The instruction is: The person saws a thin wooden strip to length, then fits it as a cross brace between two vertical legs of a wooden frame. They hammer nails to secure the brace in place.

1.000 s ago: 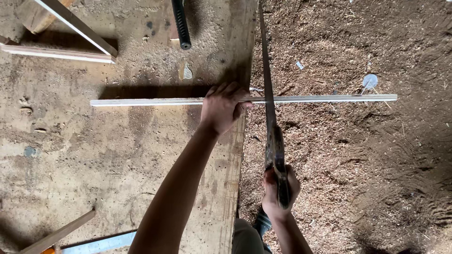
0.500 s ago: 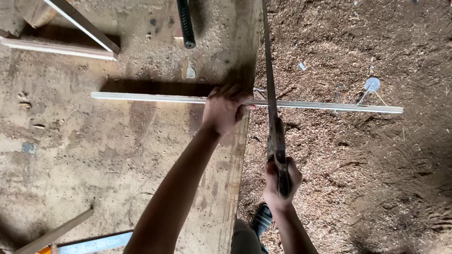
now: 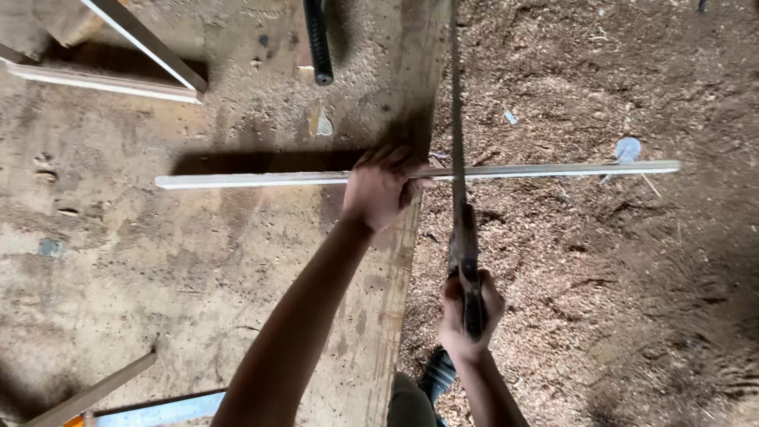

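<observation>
strip point(image 3: 261, 179) on bench point(image 3: 158, 300), overhanging right | saw point(image 3: 458, 158) crossing it

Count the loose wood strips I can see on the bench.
4: strip under the left hand, being sawn; two top left; one bottom left. More may lie off-frame.

A single head-worn camera looks almost straight down from above the person, close enough that both forearms rise from the bottom edge. The wooden worktop point(image 3: 158, 261) fills the left half of the frame and the sawdust-covered floor point(image 3: 617, 277) the right, their boundary running up the middle. The left hand point(image 3: 381, 188) sits near centre, the right hand point(image 3: 470, 316) lower, nearer the lens.
</observation>
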